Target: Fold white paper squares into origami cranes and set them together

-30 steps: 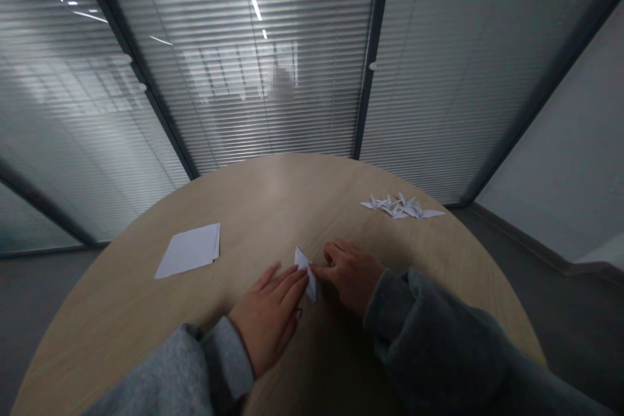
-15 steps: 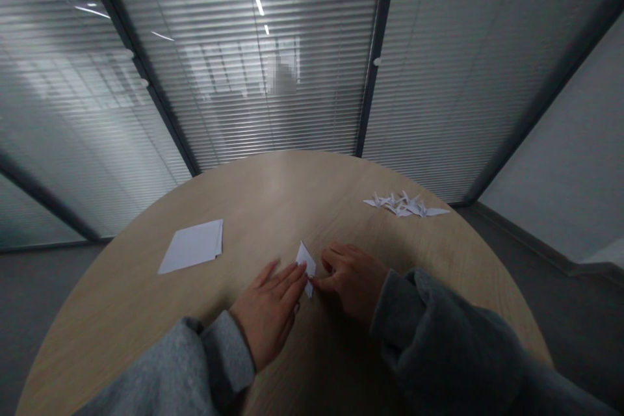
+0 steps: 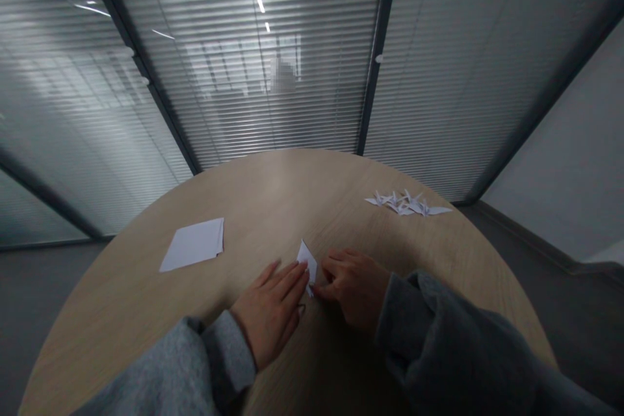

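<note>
A small piece of white folded paper [image 3: 308,260] lies on the table before me, a narrow kite shape with a point at its far end. My left hand [image 3: 273,305] rests flat, fingers stretched out together, with its fingertips pressing on the paper's left side and hiding part of it. On the other side, my right hand [image 3: 353,283] has its fingers curled in. Its thumb reaches the paper's lower right edge near the bottom tip, and the exact hold there is hard to see.
A round wooden table [image 3: 273,195] carries everything. A stack of white paper sheets [image 3: 192,245] lies at the left. Several folded paper cranes [image 3: 407,203] are heaped at the far right. Behind the table's far edge stands a glass wall with blinds [image 3: 302,117].
My right thumb has slid slightly down the paper's right edge toward its near tip. The left hand stays pressed on the paper. The whole view has shifted a little.
</note>
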Available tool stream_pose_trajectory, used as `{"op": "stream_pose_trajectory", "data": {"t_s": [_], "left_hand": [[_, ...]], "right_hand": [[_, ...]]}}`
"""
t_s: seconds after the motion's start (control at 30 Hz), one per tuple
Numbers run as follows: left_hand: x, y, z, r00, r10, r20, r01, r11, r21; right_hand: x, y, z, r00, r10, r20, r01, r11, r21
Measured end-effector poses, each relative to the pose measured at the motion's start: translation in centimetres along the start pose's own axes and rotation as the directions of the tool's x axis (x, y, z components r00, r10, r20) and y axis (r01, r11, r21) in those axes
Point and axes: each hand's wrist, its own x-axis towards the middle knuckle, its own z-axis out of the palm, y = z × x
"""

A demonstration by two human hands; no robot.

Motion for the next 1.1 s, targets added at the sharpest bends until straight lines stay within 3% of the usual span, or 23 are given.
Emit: {"op": "stream_pose_trajectory", "data": {"t_s": [0.57,0.7,0.87,1.1], "left_hand": [[0.0,-0.2,0.4,1.000,-0.021,0.008,0.021,0.998,-0.051],[0.1,-0.2,0.0,0.999,-0.019,0.040,0.021,0.998,-0.051],[0.2,-0.2,-0.4,1.000,-0.013,0.024,0.015,0.996,-0.092],[0.0,-0.5,0.1,1.000,-0.020,0.007,0.021,0.991,-0.134]], "right_hand": [[-0.3,-0.1,-0.8,0.998,-0.036,0.043,0.037,0.999,-0.004],[-0.4,0.0,-0.7,0.999,-0.053,-0.001,0.053,0.998,0.037],[-0.4,0.2,-0.3,0.992,0.065,-0.110,-0.052,0.992,0.117],[-0.3,0.3,0.1,0.999,0.013,-0.045,-0.010,0.997,0.074]]}}
